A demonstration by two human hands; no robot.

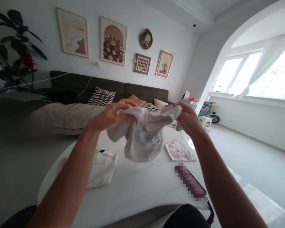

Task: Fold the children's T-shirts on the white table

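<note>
A small white shirt (144,148) with a faint print hangs crumpled in the air above the white table. My left hand (116,115) pinches its upper left part, thumb in front and fingers behind. At the upper right, my right hand (186,117) grips another bunched part of the cloth. The lower part sags between the two hands. To the left on the table lie folded white clothes (103,167), partly hidden by my left forearm. A folded white shirt with a pink print (179,150) lies flat to the right.
A white oval table (133,190) stands in front of me. On its right side lies a dark red, pixelated object (191,182) with a strap. Beyond is a green sofa (85,83) with cushions (101,97). A white stool (205,121) stands farther right.
</note>
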